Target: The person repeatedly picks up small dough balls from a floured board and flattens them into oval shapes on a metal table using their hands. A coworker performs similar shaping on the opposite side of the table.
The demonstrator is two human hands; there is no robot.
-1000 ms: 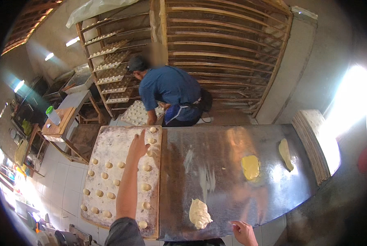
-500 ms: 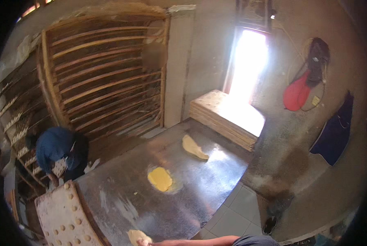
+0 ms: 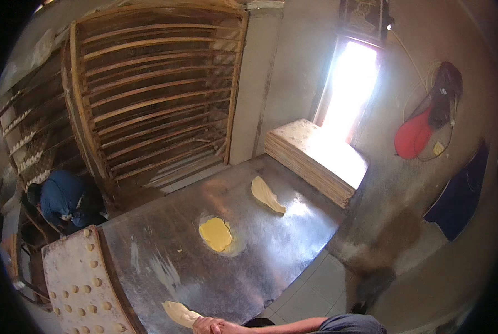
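Near the bottom edge, my right hand (image 3: pixel 209 325) is closed round the near end of a long piece of pale dough (image 3: pixel 180 314) lying on the metal-topped table (image 3: pixel 165 234). The bare forearm comes in from the lower right, below a dark sleeve. My left hand does not show apart from it. Farther off, a second long piece of dough (image 3: pixel 266 196) rests on the table. A flattened patch of yellow fat (image 3: pixel 215 234), perhaps butter or margarine, lies mid-table.
A board (image 3: pixel 73 270) with several small dough balls stands at the table's left end. Stacked wooden boards (image 3: pixel 310 158) occupy the far right corner. A person in blue (image 3: pixel 65 197) bends beside shelves on the left. Behind is a slatted wooden rack (image 3: pixel 160 89).
The whole view has shifted slightly. My right hand and its dough show more fully at the bottom edge. The person in blue has bent lower, away from the board.
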